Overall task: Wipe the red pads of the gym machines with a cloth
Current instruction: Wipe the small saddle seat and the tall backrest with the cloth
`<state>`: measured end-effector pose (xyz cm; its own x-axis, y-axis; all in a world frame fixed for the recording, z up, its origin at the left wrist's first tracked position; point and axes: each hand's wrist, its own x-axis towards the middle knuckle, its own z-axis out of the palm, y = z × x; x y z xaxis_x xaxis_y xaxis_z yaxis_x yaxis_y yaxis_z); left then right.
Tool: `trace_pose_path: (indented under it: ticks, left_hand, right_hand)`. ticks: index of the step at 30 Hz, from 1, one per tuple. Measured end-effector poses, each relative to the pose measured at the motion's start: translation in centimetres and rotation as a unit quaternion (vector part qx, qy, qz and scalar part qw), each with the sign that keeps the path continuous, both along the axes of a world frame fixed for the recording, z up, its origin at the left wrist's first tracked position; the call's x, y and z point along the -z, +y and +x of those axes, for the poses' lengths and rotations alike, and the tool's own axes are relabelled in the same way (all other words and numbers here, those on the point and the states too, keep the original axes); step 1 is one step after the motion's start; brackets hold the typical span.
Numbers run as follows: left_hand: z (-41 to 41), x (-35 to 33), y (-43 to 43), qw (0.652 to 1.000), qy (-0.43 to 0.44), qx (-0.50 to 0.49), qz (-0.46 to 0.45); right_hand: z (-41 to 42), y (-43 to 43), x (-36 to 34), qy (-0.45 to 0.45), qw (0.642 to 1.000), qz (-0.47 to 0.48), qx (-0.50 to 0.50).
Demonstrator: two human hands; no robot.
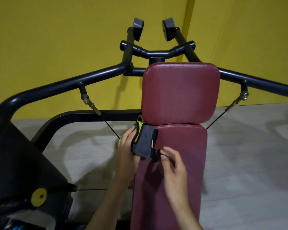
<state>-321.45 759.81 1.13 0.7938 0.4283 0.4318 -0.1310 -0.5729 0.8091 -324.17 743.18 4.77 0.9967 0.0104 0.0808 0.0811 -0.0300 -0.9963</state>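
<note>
Against the yellow wall [56, 39] stands a black machine frame [56, 83] carrying 2 red pads, the squarish upper pad [181, 92] sitting just above the long lower pad [181, 171]. The left hand [125, 146] is at the lower pad's left edge near the seam between the 2, its fingers [130, 131] curled round a folded grey cloth [144, 143] with yellow-green trim that lies against that pad. The right hand [173, 165] hovers over the lower pad just beside the cloth, its fingers [166, 151] loosely spread and holding nothing.
</note>
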Motion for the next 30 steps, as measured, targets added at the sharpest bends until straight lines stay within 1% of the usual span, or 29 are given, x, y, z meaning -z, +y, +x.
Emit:
trace_pose_path:
  ticks: [3, 6, 8, 9, 11, 13, 14, 16, 17, 18, 19, 21, 22, 23, 24, 25, 26, 28, 30]
  left_hand:
    - [-0.1, 0.0, 0.1, 0.998, -0.050, -0.022, 0.039]
    - [-2.8, -0.6, -0.4, 0.983, -0.049, -0.027, 0.173]
    - [-5.6, -0.2, -1.4, 0.971, -0.041, 0.000, 0.234]
    - [-7.0, 0.0, -2.1, 0.966, -0.050, 0.020, 0.253]
    - [-9.5, -0.2, -3.6, 0.964, -0.047, 0.075, 0.252]
    - [-11.4, -0.3, -4.4, 0.960, -0.013, 0.137, 0.243]
    - [-12.2, -0.4, -4.4, 0.951, 0.021, 0.169, 0.258]
    - [-13.7, -1.1, -3.6, 0.921, 0.080, 0.242, 0.293]
    - [-14.3, -1.8, -3.2, 0.911, 0.103, 0.285, 0.280]
    - [-14.6, -2.6, -2.7, 0.909, 0.121, 0.319, 0.240]
    - [-14.8, -3.2, -2.3, 0.917, 0.123, 0.335, 0.181]
    - [-14.5, -4.2, -1.5, 0.944, 0.122, 0.300, 0.070]
    - [-14.1, -4.7, -1.2, 0.947, 0.144, 0.285, 0.016]
    - [-13.7, -5.2, -1.1, 0.937, 0.184, 0.292, -0.054]
    - [-13.4, -5.7, -1.1, 0.911, 0.224, 0.315, -0.144]
    - [-13.2, -6.1, -1.2, 0.886, 0.249, 0.329, -0.210]
    - [-13.1, -6.3, -1.2, 0.878, 0.254, 0.331, -0.234]
    - [-12.9, -6.7, -1.1, 0.901, 0.236, 0.313, -0.187]
    - [-12.8, -7.0, -0.9, 0.924, 0.214, 0.295, -0.119]
  right_hand:
    - [-1.0, 0.2, 0.9, 0.085, 0.996, 0.017, 0.002]
    - [-2.9, 0.4, 0.0, 0.175, 0.978, 0.088, -0.070]
    - [-4.0, 0.8, -0.7, 0.193, 0.959, 0.160, -0.129]
    - [-4.4, 0.9, -0.9, 0.200, 0.950, 0.195, -0.139]
    - [-5.0, 0.8, -1.1, 0.202, 0.944, 0.237, -0.112]
    - [-5.6, 0.1, -1.2, 0.186, 0.955, 0.219, -0.075]
    - [-6.1, -0.3, -1.3, 0.185, 0.959, 0.206, -0.065]
    - [-6.8, -1.4, -1.0, 0.201, 0.959, 0.195, -0.052]
    - [-7.1, -1.9, -0.9, 0.209, 0.957, 0.193, -0.050]
    - [-7.4, -2.2, -0.9, 0.215, 0.957, 0.189, -0.052]
    - [-7.5, -2.6, -0.9, 0.213, 0.958, 0.182, -0.057]
    - [-7.4, -3.4, -0.8, 0.203, 0.963, 0.169, -0.056]
    - [-7.4, -3.7, -0.9, 0.202, 0.962, 0.172, -0.057]
    - [-7.4, -4.0, -1.1, 0.204, 0.960, 0.179, -0.066]
    - [-7.6, -4.2, -1.5, 0.203, 0.959, 0.184, -0.079]
    - [-7.6, -4.4, -1.7, 0.189, 0.962, 0.178, -0.090]
    - [-7.6, -4.6, -1.9, 0.164, 0.970, 0.156, -0.092]
    - [-7.5, -5.1, -1.9, 0.107, 0.989, 0.088, -0.057]
    - [-7.1, -6.1, -1.2, 0.066, 0.998, -0.005, 0.003]
